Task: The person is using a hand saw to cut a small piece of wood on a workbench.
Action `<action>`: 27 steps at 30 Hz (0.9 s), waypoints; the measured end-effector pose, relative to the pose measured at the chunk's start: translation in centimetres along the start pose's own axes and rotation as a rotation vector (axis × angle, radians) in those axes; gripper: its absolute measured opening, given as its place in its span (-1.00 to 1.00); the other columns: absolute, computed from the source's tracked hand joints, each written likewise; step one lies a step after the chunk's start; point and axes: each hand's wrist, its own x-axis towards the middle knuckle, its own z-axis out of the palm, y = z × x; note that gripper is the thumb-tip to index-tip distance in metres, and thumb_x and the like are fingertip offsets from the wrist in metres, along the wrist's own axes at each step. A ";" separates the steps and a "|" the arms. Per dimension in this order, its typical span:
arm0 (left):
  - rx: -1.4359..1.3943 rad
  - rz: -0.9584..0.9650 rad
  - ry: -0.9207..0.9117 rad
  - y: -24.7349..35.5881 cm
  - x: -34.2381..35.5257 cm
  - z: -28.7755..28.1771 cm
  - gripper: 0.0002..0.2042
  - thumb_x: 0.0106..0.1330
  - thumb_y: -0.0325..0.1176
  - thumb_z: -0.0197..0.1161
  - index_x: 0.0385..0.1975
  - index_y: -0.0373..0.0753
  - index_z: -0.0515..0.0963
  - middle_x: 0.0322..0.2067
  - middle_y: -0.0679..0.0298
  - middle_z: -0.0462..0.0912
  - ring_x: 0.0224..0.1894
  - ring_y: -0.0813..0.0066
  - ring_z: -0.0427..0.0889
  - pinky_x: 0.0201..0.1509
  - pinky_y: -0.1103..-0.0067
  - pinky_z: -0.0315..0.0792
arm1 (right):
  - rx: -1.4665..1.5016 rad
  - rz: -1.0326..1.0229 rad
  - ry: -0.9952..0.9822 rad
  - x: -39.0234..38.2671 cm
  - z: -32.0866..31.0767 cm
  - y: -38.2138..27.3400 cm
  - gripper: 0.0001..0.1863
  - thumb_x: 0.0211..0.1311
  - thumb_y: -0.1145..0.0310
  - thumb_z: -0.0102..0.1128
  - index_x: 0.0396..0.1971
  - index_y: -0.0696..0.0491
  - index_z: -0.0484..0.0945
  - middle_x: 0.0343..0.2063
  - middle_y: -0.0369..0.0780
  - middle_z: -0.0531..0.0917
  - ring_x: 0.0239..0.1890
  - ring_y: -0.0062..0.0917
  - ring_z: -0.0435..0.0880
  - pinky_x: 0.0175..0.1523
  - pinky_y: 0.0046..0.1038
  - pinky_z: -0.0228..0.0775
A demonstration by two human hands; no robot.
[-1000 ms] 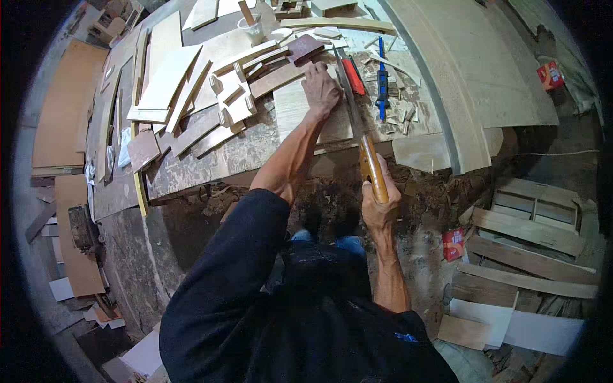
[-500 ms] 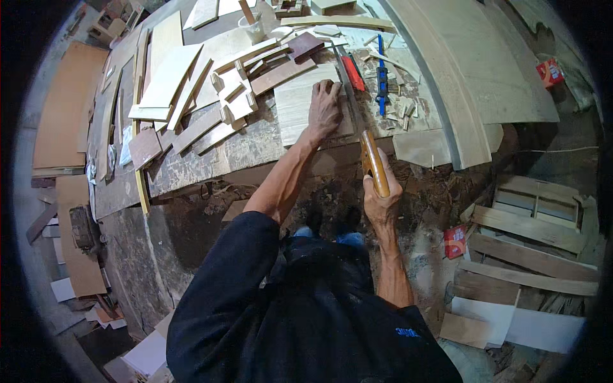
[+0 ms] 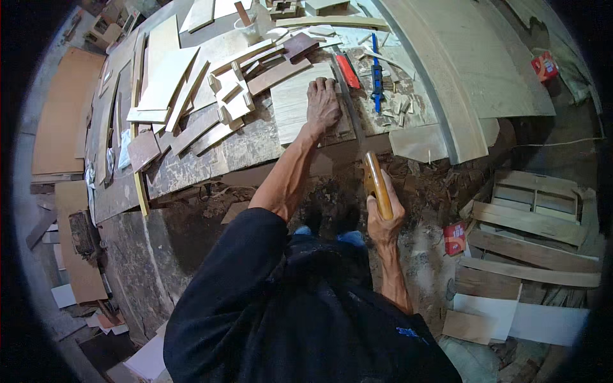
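Note:
My left hand presses down on a pale wooden board at the workbench's near edge, its fingers curled and bearing on the wood. In my right hand is the brown wooden handle of a handsaw, gripped just off the bench. The saw's thin grey blade reaches away from me along the board's right side; whether its teeth sit in the wood, I cannot tell. Just right of the blade lie a red-handled tool and a blue bar clamp.
Wood strips and a jointed wooden piece crowd the bench to the left. Small offcuts lie near the clamp. A long curved panel covers the bench's right side. Stacked boards and frames stand low at the right.
My right hand has drawn the saw back toward me, so its handle sits farther from the bench. The left hand stays on the board. The view has shifted slightly.

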 end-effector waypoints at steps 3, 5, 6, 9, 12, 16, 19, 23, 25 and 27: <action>0.013 0.011 -0.035 -0.5 0.0 -0.1 -0.53 -0.01 -0.50 0.13 0.00 -0.30 0.30 -0.09 -0.01 0.30 -0.01 -0.04 0.28 0.10 0.22 0.24 | 0.078 0.227 -0.059 -1.2 -0.6 -1.0 -0.40 0.04 0.63 0.08 0.19 0.09 0.40 0.04 -0.07 0.57 0.03 -0.32 0.60 0.09 -0.41 0.42; 0.010 0.026 -0.046 -0.4 0.0 -0.4 -0.49 -0.04 -0.52 0.15 0.01 -0.30 0.28 -0.08 -0.01 0.29 0.00 -0.04 0.27 0.09 0.21 0.25 | 0.072 0.204 -0.046 -1.1 -0.6 -1.4 -0.40 0.03 0.62 0.08 0.18 0.08 0.40 0.03 -0.07 0.57 0.02 -0.30 0.60 0.09 -0.40 0.43; 0.007 0.040 -0.058 -0.5 0.0 -0.5 -0.46 -0.08 -0.55 0.17 0.02 -0.30 0.26 -0.07 0.00 0.28 0.01 -0.04 0.27 0.09 0.20 0.26 | 0.015 0.162 -0.049 -1.0 -0.6 -1.4 -0.42 0.09 0.59 0.05 0.21 0.08 0.38 -0.01 -0.03 0.59 -0.08 -0.32 0.65 -0.04 -0.41 0.48; 0.048 0.050 -0.047 -1.1 0.0 -0.1 -0.48 -0.12 -0.48 0.18 -0.04 -0.34 0.30 -0.12 0.00 0.31 -0.01 -0.01 0.29 0.12 0.25 0.20 | -0.033 0.082 -0.033 -0.8 -0.4 -1.2 -0.44 0.13 0.56 0.02 0.22 0.09 0.36 -0.05 0.00 0.61 -0.15 -0.33 0.68 -0.13 -0.41 0.52; 0.062 0.039 -0.079 -0.5 0.1 -0.2 -0.46 -0.11 -0.45 0.17 -0.01 -0.30 0.27 -0.10 0.03 0.30 0.00 0.01 0.29 0.13 0.24 0.19 | 0.008 0.063 0.000 -0.6 -0.2 -0.4 -0.44 0.12 0.57 0.03 0.21 0.10 0.38 -0.03 0.00 0.60 -0.08 -0.30 0.66 -0.05 -0.39 0.49; 0.025 0.034 -0.069 -1.0 -0.2 -0.4 -0.45 -0.09 -0.49 0.16 0.02 -0.24 0.27 -0.07 0.05 0.29 0.03 0.01 0.28 0.13 0.22 0.21 | 0.036 0.137 -0.027 1.0 0.5 -1.2 -0.44 0.10 0.61 0.03 0.19 0.10 0.39 -0.01 0.01 0.58 -0.01 -0.25 0.63 0.02 -0.37 0.46; 0.017 0.021 -0.091 -1.0 0.0 0.2 -0.44 -0.05 -0.52 0.12 0.08 -0.20 0.24 -0.03 0.04 0.28 0.04 0.00 0.27 0.12 0.20 0.23 | 0.024 0.147 -0.036 1.3 1.0 -0.1 -0.42 0.10 0.62 0.02 0.21 0.09 0.37 0.00 0.01 0.58 0.01 -0.22 0.61 0.03 -0.35 0.45; 0.028 0.014 -0.009 -0.7 0.0 0.4 -0.54 -0.01 -0.43 0.14 -0.02 -0.24 0.32 -0.11 0.07 0.34 0.00 0.06 0.31 0.12 0.26 0.19 | 0.017 0.099 -0.040 0.6 0.7 -0.4 -0.41 0.10 0.62 0.04 0.22 0.10 0.35 0.04 0.00 0.55 0.02 -0.21 0.61 0.05 -0.36 0.46; 0.019 -0.006 -0.002 -0.8 0.1 0.2 -0.55 -0.03 -0.44 0.15 -0.04 -0.24 0.33 -0.12 0.07 0.34 -0.01 0.07 0.31 0.10 0.27 0.21 | 0.003 0.063 -0.029 -0.5 0.1 -0.7 -0.41 0.10 0.61 0.04 0.22 0.11 0.34 0.05 0.00 0.54 0.02 -0.21 0.61 0.05 -0.37 0.47; 0.023 -0.002 -0.016 -0.8 0.0 0.1 -0.55 -0.04 -0.45 0.17 -0.05 -0.24 0.33 -0.14 0.08 0.34 -0.01 0.07 0.31 0.09 0.26 0.21 | -0.001 0.140 -0.077 -1.5 -0.6 -1.5 -0.42 0.12 0.60 0.04 0.23 0.11 0.34 0.08 0.00 0.53 0.03 -0.21 0.60 0.05 -0.38 0.47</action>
